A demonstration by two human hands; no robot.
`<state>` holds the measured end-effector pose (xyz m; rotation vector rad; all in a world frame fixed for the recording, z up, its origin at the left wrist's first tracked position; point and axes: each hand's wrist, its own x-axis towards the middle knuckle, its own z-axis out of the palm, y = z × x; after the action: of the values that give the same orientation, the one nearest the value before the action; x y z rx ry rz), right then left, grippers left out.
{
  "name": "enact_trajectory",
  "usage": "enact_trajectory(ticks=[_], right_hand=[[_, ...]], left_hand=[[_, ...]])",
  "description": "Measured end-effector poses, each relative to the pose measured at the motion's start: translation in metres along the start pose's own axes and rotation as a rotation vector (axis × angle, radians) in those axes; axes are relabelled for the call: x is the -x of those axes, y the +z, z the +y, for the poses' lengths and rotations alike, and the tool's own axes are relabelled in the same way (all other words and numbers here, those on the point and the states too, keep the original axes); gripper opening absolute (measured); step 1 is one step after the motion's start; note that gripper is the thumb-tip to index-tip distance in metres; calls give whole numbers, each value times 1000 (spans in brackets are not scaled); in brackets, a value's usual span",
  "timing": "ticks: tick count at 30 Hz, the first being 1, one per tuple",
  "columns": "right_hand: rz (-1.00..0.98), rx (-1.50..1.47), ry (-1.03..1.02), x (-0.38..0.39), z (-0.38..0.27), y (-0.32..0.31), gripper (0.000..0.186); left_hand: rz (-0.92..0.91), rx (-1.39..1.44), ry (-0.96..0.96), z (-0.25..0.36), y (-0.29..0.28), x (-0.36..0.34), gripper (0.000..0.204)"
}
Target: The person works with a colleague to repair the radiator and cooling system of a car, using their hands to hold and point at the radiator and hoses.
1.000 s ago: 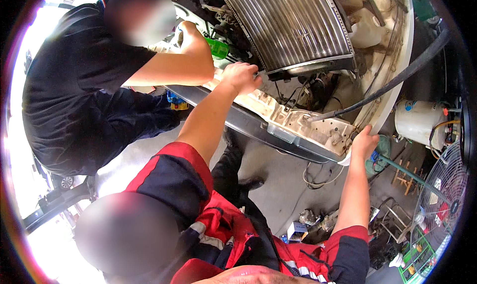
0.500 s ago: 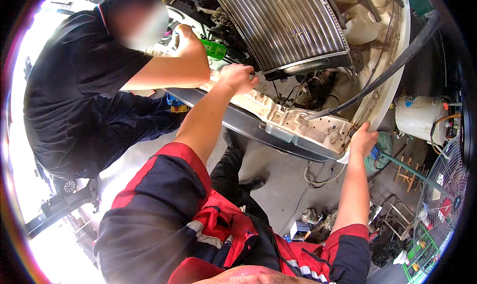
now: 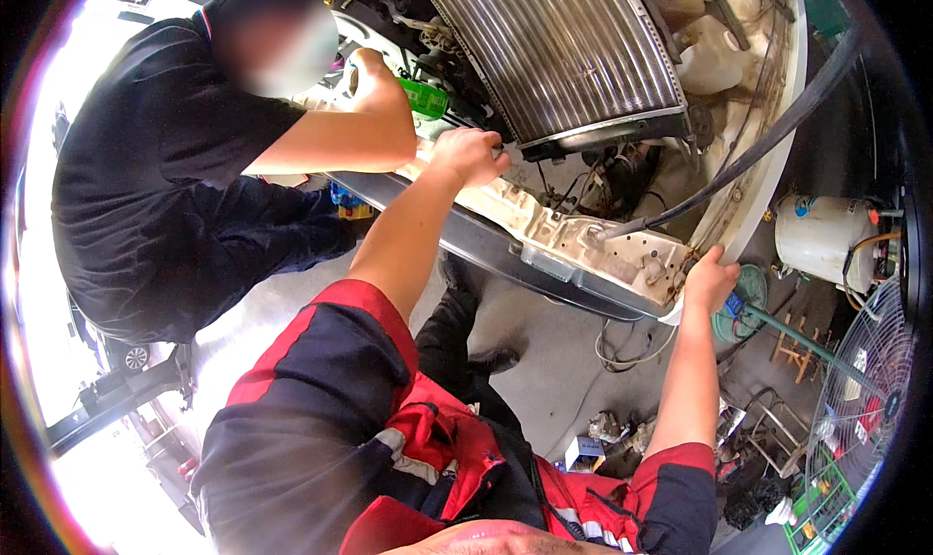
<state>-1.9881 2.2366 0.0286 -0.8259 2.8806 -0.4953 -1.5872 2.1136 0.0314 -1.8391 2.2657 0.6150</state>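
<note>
The front of a car lies open before me, with a ribbed metal radiator point(image 3: 559, 54) leaning in the engine bay. My left hand point(image 3: 470, 156) is closed, fingers curled over the bare cream front crossmember point(image 3: 549, 229), below the radiator's lower left corner. My right hand point(image 3: 710, 281) grips the front corner of the white fender point(image 3: 763, 200), where it meets the dark bumper point(image 3: 573, 288). A black prop rod point(image 3: 739, 161) slants up from the crossmember to the right. What lies under my left fingers is hidden.
A person in dark clothes point(image 3: 146, 195) leans over the car at my left, one arm point(image 3: 360, 137) near a green object point(image 3: 425, 98). To the right stand a white tank point(image 3: 821, 232) and a caged fan point(image 3: 865, 399). Loose parts and a small box point(image 3: 585, 452) lie on the floor.
The view has shifted slightly, so everything sits a little differently in it. Both my hands stay on the car, and the other person keeps the same pose.
</note>
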Motion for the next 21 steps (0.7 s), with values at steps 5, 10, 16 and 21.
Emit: enact_trajectory(ticks=[5,10,16,21], right_hand=[[28,12,-37,-5,4,5,63],[33,30,-32,-3,-4,5,63],[-125,27,47,10,-14,-17,65],[-36,-3,-31,-2,6,-5,68]], left_hand=[[13,1,3,-2,5,-6,41],[24,-2,-18,-4,-3,-2,40],[-51,20,-22,-4,10,-6,44],[11,36,22,-1,-3,4,38]])
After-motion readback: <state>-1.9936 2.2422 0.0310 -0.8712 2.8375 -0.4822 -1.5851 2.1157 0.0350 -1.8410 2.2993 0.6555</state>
